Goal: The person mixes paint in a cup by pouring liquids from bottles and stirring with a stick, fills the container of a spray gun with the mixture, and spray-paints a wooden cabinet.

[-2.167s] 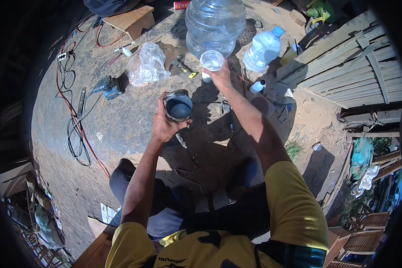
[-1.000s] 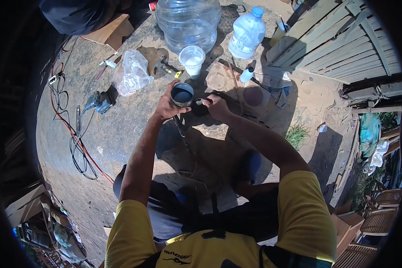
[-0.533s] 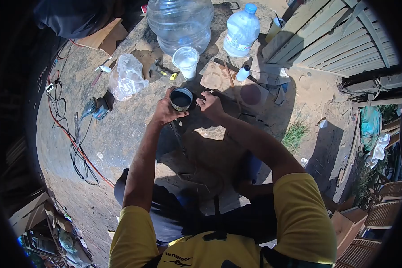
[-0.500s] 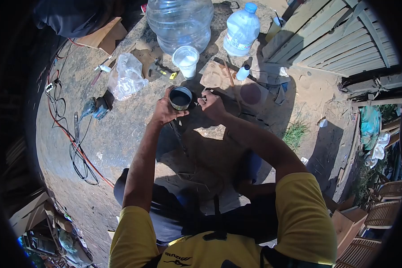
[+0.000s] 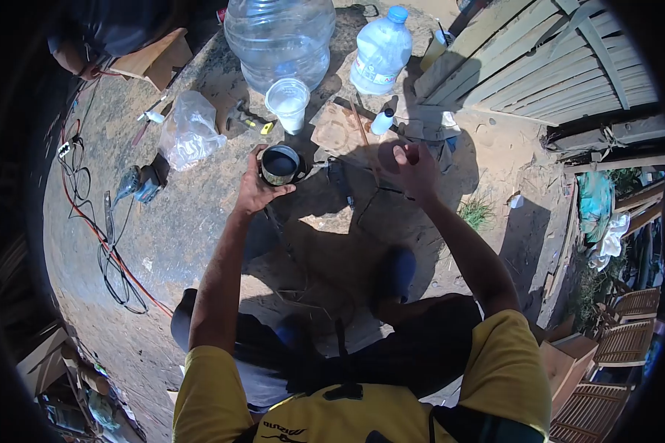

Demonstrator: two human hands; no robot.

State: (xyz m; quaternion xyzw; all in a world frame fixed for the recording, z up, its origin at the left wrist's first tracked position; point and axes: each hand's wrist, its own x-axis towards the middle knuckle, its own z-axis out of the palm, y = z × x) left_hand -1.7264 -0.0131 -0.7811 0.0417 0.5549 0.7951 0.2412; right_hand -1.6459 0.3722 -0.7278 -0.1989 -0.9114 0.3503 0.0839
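Observation:
My left hand (image 5: pixel 256 193) is wrapped round a small open tin can (image 5: pixel 281 176) with dark contents, held upright. A dark round edge shows just behind the can; I cannot tell what it is. To the right, my right hand (image 5: pixel 419 171) is held up in front of a reddish-brown round patch (image 5: pixel 389 156). Its fingers are curled in, and whatever they hold, if anything, does not show. Between the hands a dark slim tool (image 5: pixel 340 181) lies on the ground. A clear plastic cup (image 5: pixel 291 118) with white contents stands beyond the can.
A large clear bottle (image 5: pixel 277 44) and a blue-capped bottle (image 5: pixel 381 55) stand at the back, with a small white bottle (image 5: pixel 382 122) nearer. At left lie a plastic bag (image 5: pixel 190 131), a hammer (image 5: pixel 240 116), a power sander (image 5: pixel 139 183) and cables (image 5: pixel 118 262). Another person crouches at upper left.
My right hand has moved away from the can to the right, uncovering the dark tool on the ground. My left hand still holds the can. The whole view has shifted slightly.

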